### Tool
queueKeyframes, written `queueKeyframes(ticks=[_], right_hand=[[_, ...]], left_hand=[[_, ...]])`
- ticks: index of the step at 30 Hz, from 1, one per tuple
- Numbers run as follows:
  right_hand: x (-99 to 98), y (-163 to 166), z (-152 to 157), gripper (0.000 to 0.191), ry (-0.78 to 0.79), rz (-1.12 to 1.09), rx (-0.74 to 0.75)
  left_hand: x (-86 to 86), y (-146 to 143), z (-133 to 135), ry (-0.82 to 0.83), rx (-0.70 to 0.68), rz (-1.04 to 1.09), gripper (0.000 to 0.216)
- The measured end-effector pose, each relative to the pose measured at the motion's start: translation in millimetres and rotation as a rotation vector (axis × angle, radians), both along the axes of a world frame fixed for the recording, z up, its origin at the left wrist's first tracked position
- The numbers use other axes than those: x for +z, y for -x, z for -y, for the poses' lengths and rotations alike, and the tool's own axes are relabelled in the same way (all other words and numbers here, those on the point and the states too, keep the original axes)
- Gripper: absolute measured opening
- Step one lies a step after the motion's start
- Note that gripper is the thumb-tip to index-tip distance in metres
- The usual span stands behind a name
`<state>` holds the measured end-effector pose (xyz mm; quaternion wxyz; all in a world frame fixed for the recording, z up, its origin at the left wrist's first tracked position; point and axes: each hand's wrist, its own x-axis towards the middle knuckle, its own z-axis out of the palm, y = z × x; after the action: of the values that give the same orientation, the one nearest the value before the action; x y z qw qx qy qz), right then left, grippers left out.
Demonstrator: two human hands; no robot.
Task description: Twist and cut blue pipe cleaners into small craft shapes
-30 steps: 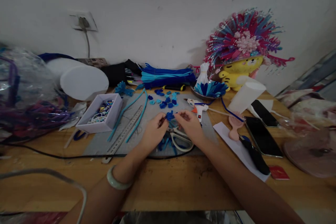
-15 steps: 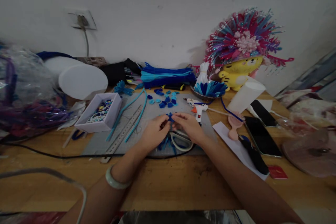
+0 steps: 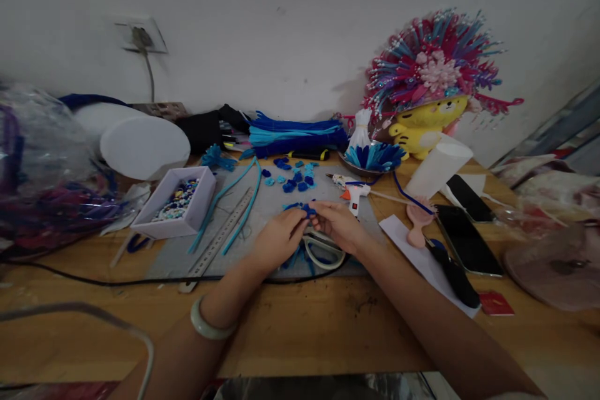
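Observation:
My left hand (image 3: 277, 239) and my right hand (image 3: 338, 224) meet over a grey cutting mat (image 3: 276, 200) and pinch a small dark blue pipe cleaner piece (image 3: 305, 207) between their fingertips. Both hands are closed on it. Under them lie white-handled scissors (image 3: 323, 252) and several short blue pipe cleaner offcuts (image 3: 294, 257). Small blue and light blue twisted shapes (image 3: 294, 177) lie farther back on the mat. A pale bangle (image 3: 206, 325) sits on my left wrist.
A white bead box (image 3: 174, 201), a metal ruler (image 3: 220, 239) and two long light blue pipe cleaners (image 3: 234, 200) lie left. A glue gun (image 3: 352, 190), pink brush (image 3: 416, 222), two phones (image 3: 464, 230) and a yellow plush with a feathered headdress (image 3: 431, 87) are right. Pipe cleaner bundles (image 3: 295, 135) lie behind.
My hands have drawn closer together and the blue piece between them looks more tightly pinched. The view has shifted slightly.

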<state>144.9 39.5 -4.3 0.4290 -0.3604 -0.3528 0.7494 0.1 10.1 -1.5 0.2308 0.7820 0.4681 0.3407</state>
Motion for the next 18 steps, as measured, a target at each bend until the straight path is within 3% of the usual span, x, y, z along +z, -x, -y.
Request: queueKeyframes(ticks=[5, 11, 18], right_hand=[[-2.2, 1.5, 0.1, 0.018, -0.109, -0.011, -0.047], [0.3, 4.7, 4.2, 0.017, -0.325, 0.133, -0.157], [-5.5, 5.8, 4.9, 0.017, -0.316, 0.154, -0.147]], left_hand=[[4.5, -3.1, 2.1, 0.104, 0.048, 0.120, 0.019], [4.8, -5.1, 3.3, 0.164, 0.112, 0.193, 0.016], [4.2, -9.2, 4.8, 0.224, 0.100, 0.309, 0.017]])
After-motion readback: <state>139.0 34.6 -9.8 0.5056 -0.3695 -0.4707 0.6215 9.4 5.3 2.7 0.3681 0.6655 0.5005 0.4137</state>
